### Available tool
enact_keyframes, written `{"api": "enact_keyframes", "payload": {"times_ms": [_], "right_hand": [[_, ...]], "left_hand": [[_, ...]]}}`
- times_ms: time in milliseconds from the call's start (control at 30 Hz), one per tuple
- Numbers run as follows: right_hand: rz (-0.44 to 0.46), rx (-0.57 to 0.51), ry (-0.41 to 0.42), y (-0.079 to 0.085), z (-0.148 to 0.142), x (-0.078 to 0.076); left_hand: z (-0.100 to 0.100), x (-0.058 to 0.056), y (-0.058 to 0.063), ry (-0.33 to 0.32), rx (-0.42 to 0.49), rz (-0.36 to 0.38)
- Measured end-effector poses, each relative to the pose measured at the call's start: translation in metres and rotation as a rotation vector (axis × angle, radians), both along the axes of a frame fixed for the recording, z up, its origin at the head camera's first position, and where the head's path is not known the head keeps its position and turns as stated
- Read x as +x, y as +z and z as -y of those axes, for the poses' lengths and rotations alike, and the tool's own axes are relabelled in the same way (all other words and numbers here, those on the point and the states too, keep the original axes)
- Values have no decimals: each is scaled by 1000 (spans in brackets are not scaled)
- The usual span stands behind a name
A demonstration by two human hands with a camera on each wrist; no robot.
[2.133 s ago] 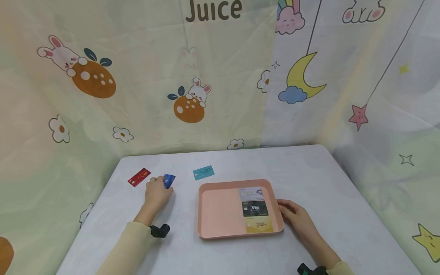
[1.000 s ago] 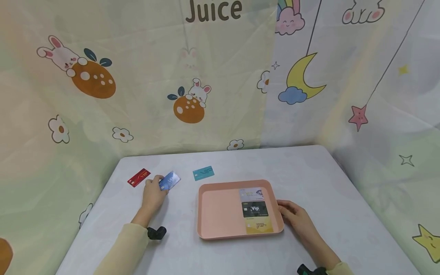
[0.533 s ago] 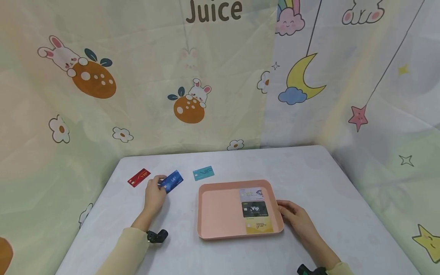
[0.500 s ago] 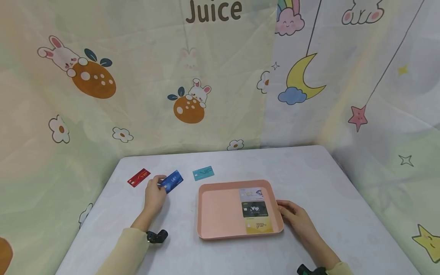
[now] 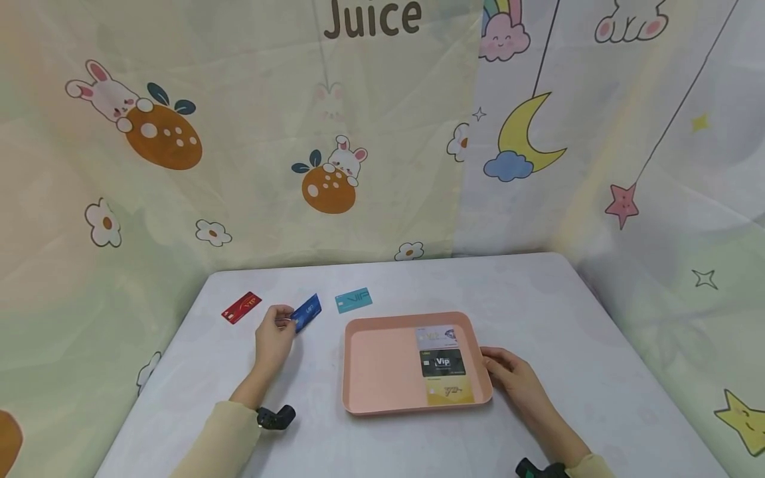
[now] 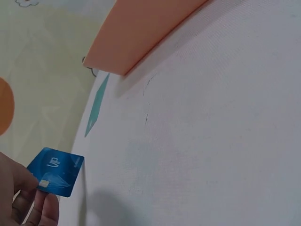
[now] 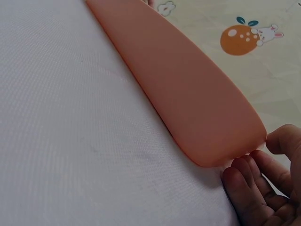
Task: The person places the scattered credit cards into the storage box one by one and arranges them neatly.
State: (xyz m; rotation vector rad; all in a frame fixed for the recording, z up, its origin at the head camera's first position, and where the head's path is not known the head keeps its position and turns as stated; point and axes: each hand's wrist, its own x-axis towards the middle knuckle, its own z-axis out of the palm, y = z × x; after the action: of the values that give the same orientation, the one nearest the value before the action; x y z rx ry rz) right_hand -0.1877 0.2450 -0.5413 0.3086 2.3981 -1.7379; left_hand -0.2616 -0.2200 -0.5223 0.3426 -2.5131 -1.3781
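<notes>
My left hand (image 5: 273,340) pinches a blue VIP card (image 5: 307,313) by its near end, between thumb and fingers. In the left wrist view the card (image 6: 56,170) is tilted, its printed face and gold chip showing. At the right side of the pink tray (image 5: 379,365), my right hand (image 5: 521,384) holds the rim. The right wrist view has the thumb at the tray's (image 7: 183,84) upper edge and the fingers against its wall below. Inside the tray's right part a silver card (image 5: 437,337), a black Vip card (image 5: 443,363) and a yellow card (image 5: 449,391) form a column.
A red VIP card (image 5: 242,308) lies left of my left hand. The teal VIP card (image 5: 354,301) is on the white table (image 5: 526,292) behind the tray's left end. Printed cloth walls (image 5: 257,199) enclose the table's back and sides.
The blue card, mostly covered by my left hand at first, has shifted right and now stands more tilted in the fingertips. My right hand and the tray have stayed put.
</notes>
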Motion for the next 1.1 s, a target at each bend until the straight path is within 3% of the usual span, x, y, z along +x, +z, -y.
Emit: {"api": "enact_keyframes", "payload": {"times_ms": [567, 1100], "right_hand": [[-3, 2, 4, 0, 0, -1], [-4, 8, 6, -1, 0, -1]], "left_hand": [[-13, 14, 12, 22, 64, 0], [-29, 24, 24, -46, 209, 34]]}}
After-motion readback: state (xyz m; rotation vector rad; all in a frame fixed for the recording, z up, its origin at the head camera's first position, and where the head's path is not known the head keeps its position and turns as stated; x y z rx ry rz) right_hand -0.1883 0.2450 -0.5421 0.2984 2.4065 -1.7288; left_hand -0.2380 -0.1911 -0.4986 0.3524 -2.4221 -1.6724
